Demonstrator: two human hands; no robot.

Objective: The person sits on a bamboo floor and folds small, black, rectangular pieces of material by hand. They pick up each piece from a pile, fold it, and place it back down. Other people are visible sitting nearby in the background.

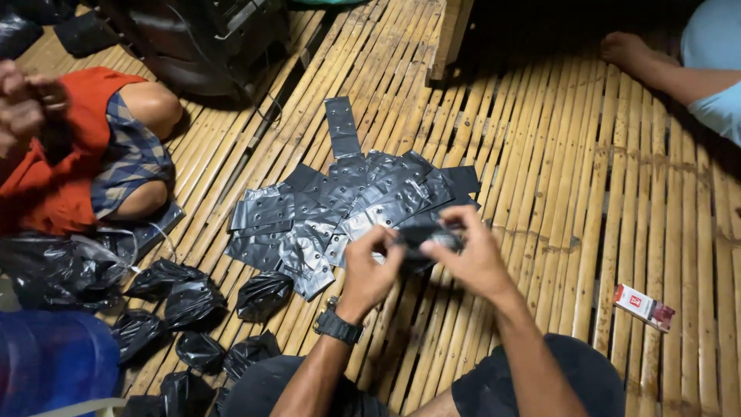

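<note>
Head view: left hand (370, 272) and right hand (472, 255) are both pinched shut on a small black plastic bag (427, 238) held just above the flat bag pile (340, 208) on the bamboo floor (602, 208); judged light, limp, slippery film, best gripped at its edges.

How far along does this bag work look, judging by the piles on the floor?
Done, it seems: several filled, bulging black bags lie in a cluster on the bamboo floor. In hand: the left hand and right hand pinch one small black bag between them. Left: a fanned pile of flat, empty black bags lies just beyond the hands, looking larger than the filled cluster, so probably under halfway.
</note>
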